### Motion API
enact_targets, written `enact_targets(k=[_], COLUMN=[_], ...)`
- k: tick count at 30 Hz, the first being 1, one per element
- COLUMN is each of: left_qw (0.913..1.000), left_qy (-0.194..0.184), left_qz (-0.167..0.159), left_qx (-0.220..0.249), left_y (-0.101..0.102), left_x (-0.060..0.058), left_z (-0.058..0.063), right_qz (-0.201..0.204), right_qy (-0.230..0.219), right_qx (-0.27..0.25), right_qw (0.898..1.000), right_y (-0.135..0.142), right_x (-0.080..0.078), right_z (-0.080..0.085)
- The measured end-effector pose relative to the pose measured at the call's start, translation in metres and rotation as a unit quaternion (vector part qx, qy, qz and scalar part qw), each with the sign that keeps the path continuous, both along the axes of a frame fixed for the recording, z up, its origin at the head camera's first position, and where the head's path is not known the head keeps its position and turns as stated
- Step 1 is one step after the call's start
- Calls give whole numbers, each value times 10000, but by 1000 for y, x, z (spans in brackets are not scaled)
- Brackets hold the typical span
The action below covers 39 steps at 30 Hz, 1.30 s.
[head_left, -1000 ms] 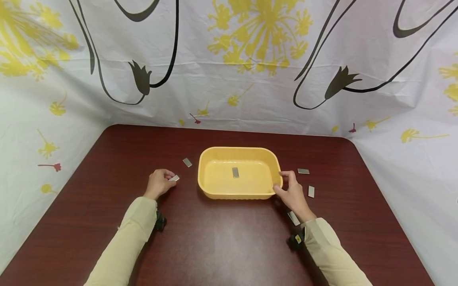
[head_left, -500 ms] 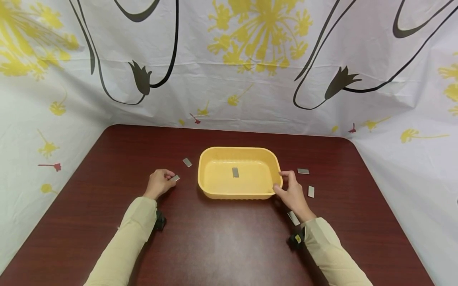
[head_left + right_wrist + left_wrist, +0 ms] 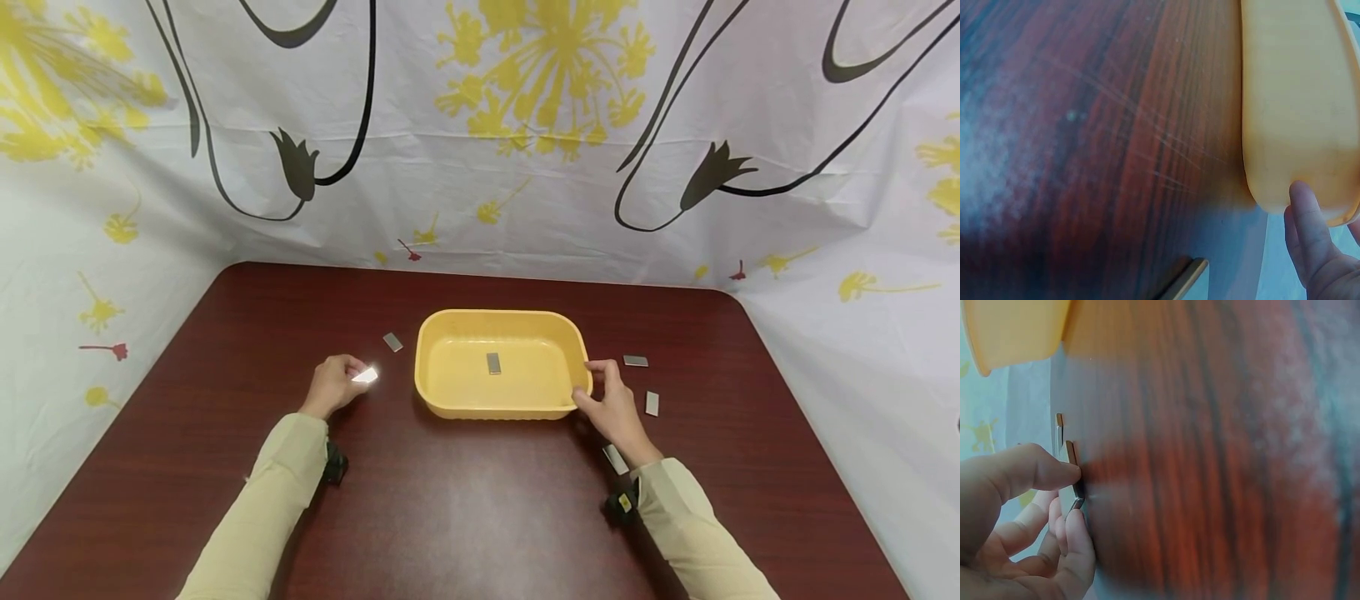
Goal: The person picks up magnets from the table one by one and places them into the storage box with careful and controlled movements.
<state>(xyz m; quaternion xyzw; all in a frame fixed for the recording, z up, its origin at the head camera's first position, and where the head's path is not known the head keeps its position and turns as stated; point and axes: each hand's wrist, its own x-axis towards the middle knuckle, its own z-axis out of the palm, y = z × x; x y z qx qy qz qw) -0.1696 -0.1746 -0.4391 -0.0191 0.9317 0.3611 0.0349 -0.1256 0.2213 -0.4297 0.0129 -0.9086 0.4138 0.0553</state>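
Observation:
My left hand [image 3: 330, 385] pinches a small flat silvery rectangular tile [image 3: 365, 376] between thumb and fingers, left of the yellow tray. Its face glares brightly in the head view; in the left wrist view the tile [image 3: 1067, 481] stands on edge close over the table. My right hand [image 3: 613, 410] grips the right end of the yellow plastic tray [image 3: 495, 412]. The right wrist view shows a digit [image 3: 1307, 209] pressed against the tray's outer wall. One similar tile [image 3: 493, 363] lies inside the tray.
Another tile [image 3: 393, 342] lies on the dark red wooden table [image 3: 465, 517], just beyond my left hand. To the right of the tray are two more tiles, one far [image 3: 635, 361] and one nearer [image 3: 652, 404]. A further tile [image 3: 616, 459] lies beside my right wrist. Patterned white cloth [image 3: 480, 200] hangs behind.
The tile in my left hand now reflects bright light, where it looked dull grey before. Both hands and the tray stay in place.

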Motion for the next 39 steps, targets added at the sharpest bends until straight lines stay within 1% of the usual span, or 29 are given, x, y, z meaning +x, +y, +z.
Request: enact_targets(k=[6, 10, 16, 24, 31, 35, 39], left_qw=[9996, 9997, 9998, 9997, 9995, 9993, 9983], left_qy=[-144, -174, -162, -65, -7, -27, -133], left_qz=[87, 45, 17, 1, 28, 16, 113], left_qx=[222, 194, 118, 227, 313, 376, 552], left_y=[0, 0, 0, 1, -1, -1, -1], left_x=[-1, -1, 0, 2, 3, 3, 3], left_z=[0, 0, -1, -1, -2, -2, -1], right_qz=[-31, -39, -29, -35, -51, -45, -18], right_qy=[14, 73, 68, -47, -32, -88, -129], right_qx=[2, 7, -9, -46, -26, -41, -47], right_qw=[10000, 10000, 10000, 10000, 10000, 9999, 9999], right_y=[-1, -1, 0, 0, 0, 0, 0], right_x=[0, 0, 0, 0, 0, 0, -1], right_z=[0, 0, 0, -1, -1, -1, -1])
